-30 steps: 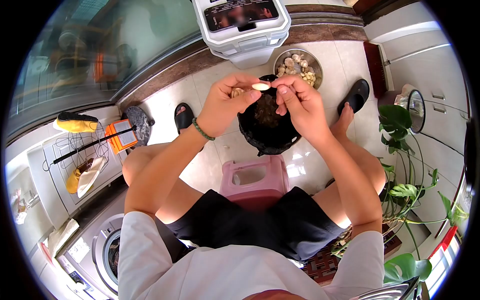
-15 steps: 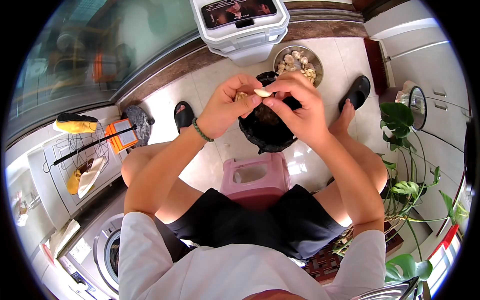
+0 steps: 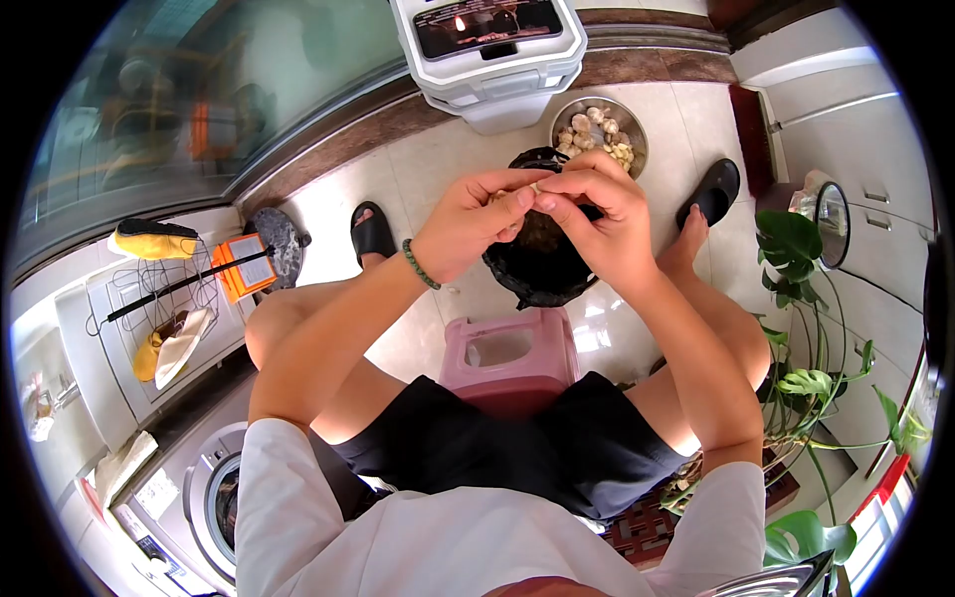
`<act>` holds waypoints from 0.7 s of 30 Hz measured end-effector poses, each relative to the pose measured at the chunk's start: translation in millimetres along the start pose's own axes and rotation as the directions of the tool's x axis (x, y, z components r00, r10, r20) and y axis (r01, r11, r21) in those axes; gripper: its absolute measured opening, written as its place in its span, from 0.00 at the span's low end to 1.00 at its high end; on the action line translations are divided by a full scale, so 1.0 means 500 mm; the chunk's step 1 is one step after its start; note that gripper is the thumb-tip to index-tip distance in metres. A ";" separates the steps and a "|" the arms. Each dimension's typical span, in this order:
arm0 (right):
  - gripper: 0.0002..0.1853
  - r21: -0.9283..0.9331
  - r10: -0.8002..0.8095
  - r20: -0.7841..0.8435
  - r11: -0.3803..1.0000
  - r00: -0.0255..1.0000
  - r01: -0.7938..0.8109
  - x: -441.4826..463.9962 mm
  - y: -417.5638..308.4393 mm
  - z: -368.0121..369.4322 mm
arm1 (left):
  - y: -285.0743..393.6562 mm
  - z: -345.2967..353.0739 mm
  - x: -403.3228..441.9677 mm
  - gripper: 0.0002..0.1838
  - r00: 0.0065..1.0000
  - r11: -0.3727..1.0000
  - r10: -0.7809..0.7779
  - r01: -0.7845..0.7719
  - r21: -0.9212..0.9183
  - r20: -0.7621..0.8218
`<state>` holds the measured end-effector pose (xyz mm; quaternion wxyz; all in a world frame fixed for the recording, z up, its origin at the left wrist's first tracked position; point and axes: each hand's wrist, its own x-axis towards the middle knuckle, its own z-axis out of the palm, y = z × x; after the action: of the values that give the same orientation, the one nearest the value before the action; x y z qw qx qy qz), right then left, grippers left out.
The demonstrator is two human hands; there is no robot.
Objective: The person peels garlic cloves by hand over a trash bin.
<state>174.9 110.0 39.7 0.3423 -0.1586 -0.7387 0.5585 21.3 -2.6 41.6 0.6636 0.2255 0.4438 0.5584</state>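
My left hand, with a green bead bracelet at its wrist, is closed around garlic, mostly hidden by the fingers. The fingertips of my right hand pinch at a pale garlic clove between the two hands, which meet there. Only a little of the clove shows. Below the hands is a bin with a black liner, dark scraps inside it. Just beyond my right hand, a metal bowl on the floor holds whole garlic bulbs and several loose peeled cloves.
A pink stool stands between my legs. Beyond the bin is a grey and white container with a phone on top. A wire rack stands at the left; a leafy plant is at the right.
The clove, clearly visible between my fingertips before, is now mostly covered. My left hand has moved right, closer to my right hand, and the view has shifted slightly.
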 end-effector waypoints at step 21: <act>0.22 0.467 0.355 0.047 0.819 0.934 -0.334 -0.003 0.020 0.001 | -0.027 0.015 0.008 0.19 0.997 0.925 -0.066 0.078 -0.371 0.045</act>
<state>174.4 112.0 29.8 0.2793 -0.2140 -0.5338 0.7690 34.7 -1.2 33.6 0.7214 0.0877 0.3271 0.6041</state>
